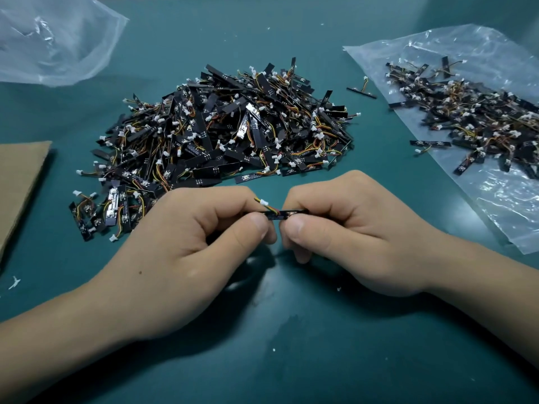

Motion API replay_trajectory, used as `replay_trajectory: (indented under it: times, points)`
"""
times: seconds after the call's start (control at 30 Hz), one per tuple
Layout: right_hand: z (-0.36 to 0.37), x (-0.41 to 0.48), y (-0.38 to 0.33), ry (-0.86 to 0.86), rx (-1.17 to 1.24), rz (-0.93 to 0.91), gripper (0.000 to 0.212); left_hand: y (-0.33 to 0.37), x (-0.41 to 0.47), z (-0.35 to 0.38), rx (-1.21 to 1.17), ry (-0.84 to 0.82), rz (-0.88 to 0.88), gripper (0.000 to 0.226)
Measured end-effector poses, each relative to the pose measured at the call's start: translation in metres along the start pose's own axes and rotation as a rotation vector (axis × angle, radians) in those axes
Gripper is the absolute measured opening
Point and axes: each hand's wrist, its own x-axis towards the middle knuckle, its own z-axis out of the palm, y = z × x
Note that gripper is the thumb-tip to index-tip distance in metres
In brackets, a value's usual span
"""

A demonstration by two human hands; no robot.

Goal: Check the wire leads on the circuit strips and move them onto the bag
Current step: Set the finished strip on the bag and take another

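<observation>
Nearest, low over the green mat (291,360): left hand (186,252) and right hand (358,237) side by side, knuckles almost meeting, each pinching one end of a single black circuit strip (281,214) between thumb and forefinger, remaining fingers curled under. Strip held level above the mat, clear of both heaps; orange and yellow wire lead (262,206) rising from its left end to a small white connector (264,202) just above the left forefinger. Beyond the hands, at centre: large unsorted pile (227,126) of identical black strips with tangled leads and white connectors, lying directly on the mat, its near left fringe just beside the left hand. Right, on a clear plastic bag (501,205) laid flat: smaller heap of strips (478,118), a few strays at the bag's near edge. One lone strip (361,92) on the mat between pile and bag. Left edge: corner of brown cardboard (20,182). Far left: second clear bag (55,39), crumpled. White scraps scattered over the mat
</observation>
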Motion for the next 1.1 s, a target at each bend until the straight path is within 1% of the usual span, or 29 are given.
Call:
replay_trajectory:
  times: [0.1,0.27,0.33,0.4,0.47,0.53,0.67,0.8,0.97,1.1]
  points:
    - [-0.0001,0.0002,-0.0007,0.004,0.004,0.006,0.028,0.0016,-0.0011,0.0025,-0.063,-0.003,-0.025,0.019]
    - [-0.0019,-0.0008,-0.0009,-0.023,0.115,0.046,0.023,0.0049,-0.0004,0.0033,-0.088,0.005,-0.026,0.015]
    - [-0.0026,-0.0008,-0.0006,-0.033,0.137,0.053,0.023,0.0050,-0.0006,0.0039,-0.076,0.008,-0.018,0.016]
    - [-0.0028,-0.0010,0.0001,-0.036,0.161,0.065,0.022,0.0048,0.0005,0.0040,-0.037,0.000,0.011,0.023]
    - [-0.0026,-0.0012,0.0010,-0.034,0.173,0.072,0.021,0.0039,0.0008,0.0044,-0.022,0.004,0.014,0.021]
    - [-0.0022,-0.0008,0.0016,-0.026,0.169,0.065,0.021,0.0028,0.0000,0.0051,-0.038,0.024,0.006,0.017]
    - [-0.0016,-0.0002,0.0022,0.001,0.163,0.050,0.024,0.0027,-0.0004,0.0042,-0.058,0.007,0.007,0.014]
    - [-0.0013,-0.0002,0.0039,0.008,0.139,0.065,0.022,0.0035,0.0011,0.0028,-0.038,-0.005,0.018,0.028]
    - [-0.0007,-0.0002,0.0030,0.001,0.052,0.029,0.024,0.0030,0.0004,0.0036,-0.059,0.002,0.014,0.033]
    - [-0.0005,-0.0003,0.0042,-0.014,0.031,0.011,0.027,0.0007,-0.0008,0.0028,-0.066,0.014,-0.022,0.023]
